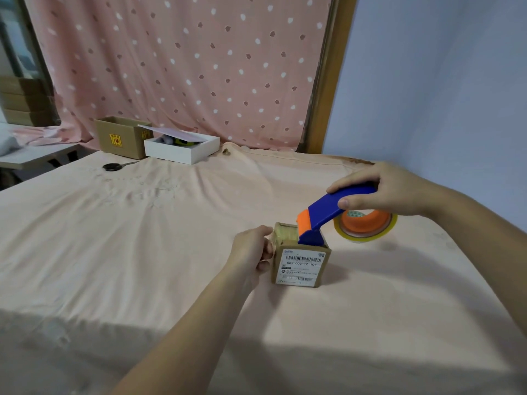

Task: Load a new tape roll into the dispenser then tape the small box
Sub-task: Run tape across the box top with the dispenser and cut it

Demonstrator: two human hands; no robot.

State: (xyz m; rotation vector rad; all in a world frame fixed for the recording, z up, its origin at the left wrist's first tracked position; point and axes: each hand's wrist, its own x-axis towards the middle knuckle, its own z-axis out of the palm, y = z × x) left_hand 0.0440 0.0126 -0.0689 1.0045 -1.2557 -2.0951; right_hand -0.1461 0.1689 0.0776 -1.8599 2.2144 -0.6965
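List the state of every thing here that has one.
Small cardboard box: upright, steadied by left hand.
Blue and orange tape dispenser: loaded, nose on the box top, gripped by right hand.
Clear tape roll: mounted.
White flat box: lid ajar.
Brown open carton: flaps open.

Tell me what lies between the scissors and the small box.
Head view: only bare, wrinkled pink cloth lies between the scissors and the small box. The left hand touches the box's left side.
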